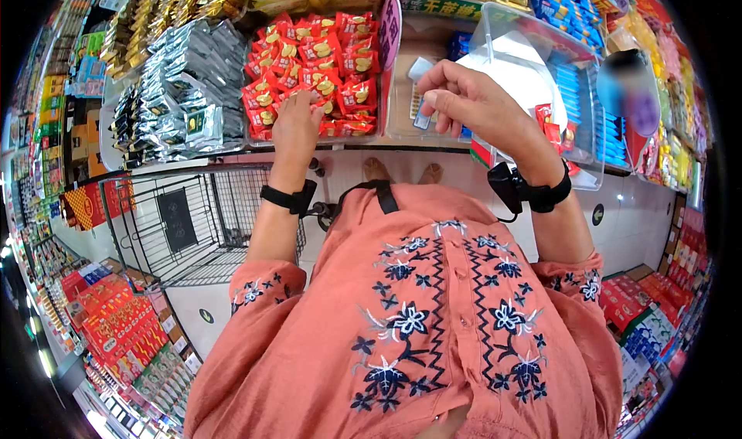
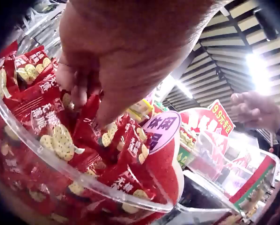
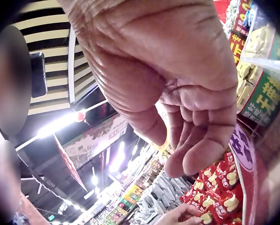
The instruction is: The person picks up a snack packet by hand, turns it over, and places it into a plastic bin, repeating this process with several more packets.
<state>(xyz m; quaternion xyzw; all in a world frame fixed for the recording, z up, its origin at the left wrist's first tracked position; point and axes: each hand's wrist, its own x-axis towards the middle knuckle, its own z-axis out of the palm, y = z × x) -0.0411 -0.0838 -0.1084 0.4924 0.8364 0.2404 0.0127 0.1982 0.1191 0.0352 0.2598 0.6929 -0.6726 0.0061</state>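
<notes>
My left hand (image 1: 296, 126) reaches into a clear bin (image 2: 83, 180) heaped with red snack packets (image 1: 317, 60). In the left wrist view its fingers (image 2: 79, 89) curl down among the packets and pinch one red packet (image 2: 90, 115). My right hand (image 1: 464, 103) is raised over the neighbouring bin, which has a few small blue and white packets (image 1: 421, 99) in it. Its fingers (image 3: 191, 145) curl in toward the palm with nothing between them.
A purple oval sign (image 1: 389, 29) stands between the two bins. Silver packets (image 1: 182, 91) fill the bin to the left. A clear raised lid (image 1: 533, 52) is behind my right hand. A wire shopping cart (image 1: 193, 215) stands low on my left. Shelves line both sides.
</notes>
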